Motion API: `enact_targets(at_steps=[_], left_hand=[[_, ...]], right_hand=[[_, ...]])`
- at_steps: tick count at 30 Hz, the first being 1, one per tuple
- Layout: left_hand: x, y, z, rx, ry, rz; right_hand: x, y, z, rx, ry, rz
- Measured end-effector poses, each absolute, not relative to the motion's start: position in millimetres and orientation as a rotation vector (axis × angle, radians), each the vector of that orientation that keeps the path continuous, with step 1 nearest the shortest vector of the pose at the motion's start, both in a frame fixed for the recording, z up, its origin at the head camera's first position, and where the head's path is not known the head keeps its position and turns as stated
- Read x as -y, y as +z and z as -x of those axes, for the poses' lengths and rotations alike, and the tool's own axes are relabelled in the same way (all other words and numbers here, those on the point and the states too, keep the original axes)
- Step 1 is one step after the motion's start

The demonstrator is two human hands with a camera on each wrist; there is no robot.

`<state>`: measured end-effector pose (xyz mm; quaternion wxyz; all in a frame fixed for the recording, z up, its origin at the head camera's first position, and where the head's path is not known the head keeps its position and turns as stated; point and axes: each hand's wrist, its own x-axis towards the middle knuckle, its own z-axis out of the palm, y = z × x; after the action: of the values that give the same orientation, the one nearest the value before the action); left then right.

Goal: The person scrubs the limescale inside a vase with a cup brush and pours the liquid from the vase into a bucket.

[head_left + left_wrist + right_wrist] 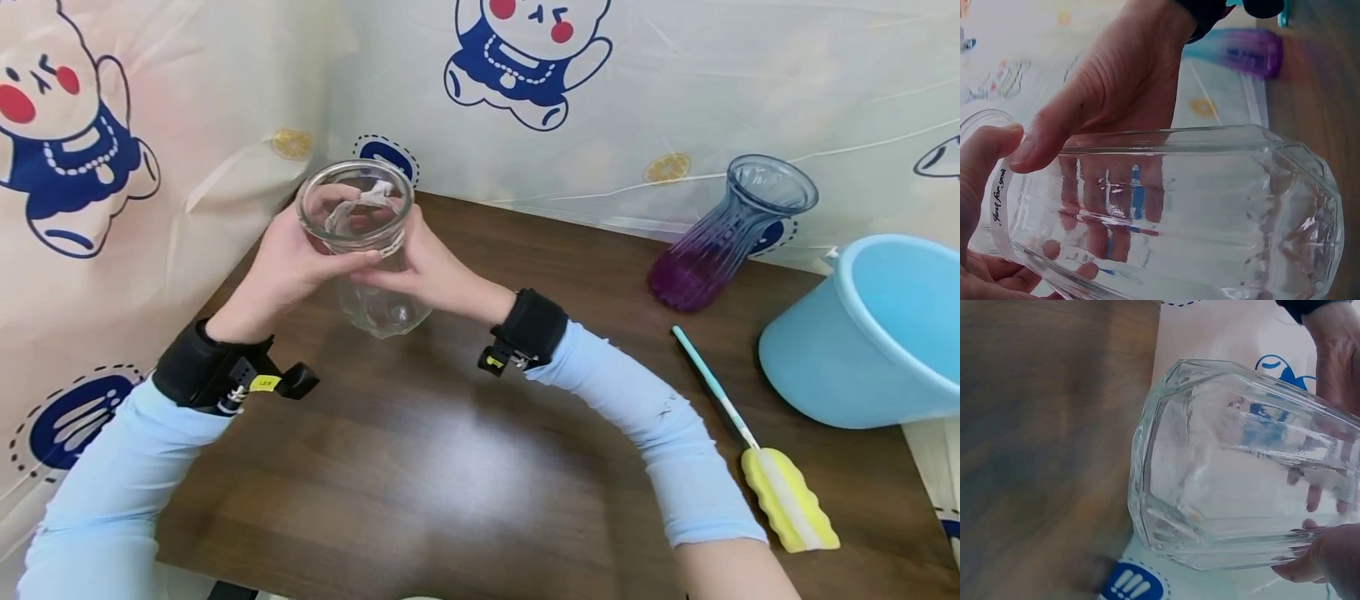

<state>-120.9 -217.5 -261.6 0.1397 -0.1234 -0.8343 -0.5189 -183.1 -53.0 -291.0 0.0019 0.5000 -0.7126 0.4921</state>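
Observation:
Both hands hold a clear faceted glass vase (384, 304) with a wide round rim, its mouth tipped toward the head camera. My left hand (281, 262) grips its neck from the left, with the thumb across the front. From the right, my right hand (442, 271) wraps the upper body, fingers showing through the glass in the left wrist view. The two thumbs almost meet. A white band (1000, 212) printed "Just for you" circles the neck. The vase's thick angular base (1147, 481) faces away from the hands; whether it touches the table cannot be told.
A blue-tinted glass vase (727, 237) with a purple lower part stands at the back right. Beside it are a light blue bucket (817, 350) and a yellow sponge brush (787, 500) lying on the brown table (450, 467). Patterned curtains (360, 67) hang behind and left.

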Motion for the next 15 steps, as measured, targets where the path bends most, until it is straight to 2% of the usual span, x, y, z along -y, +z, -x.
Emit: enact_targets(at_steps=[15], left_hand=[[160.3, -255.5, 139.5, 2.508, -1.435, 0.575]], right_hand=[[-22.2, -279.3, 175.8, 2.291, 1.479, -1.497]])
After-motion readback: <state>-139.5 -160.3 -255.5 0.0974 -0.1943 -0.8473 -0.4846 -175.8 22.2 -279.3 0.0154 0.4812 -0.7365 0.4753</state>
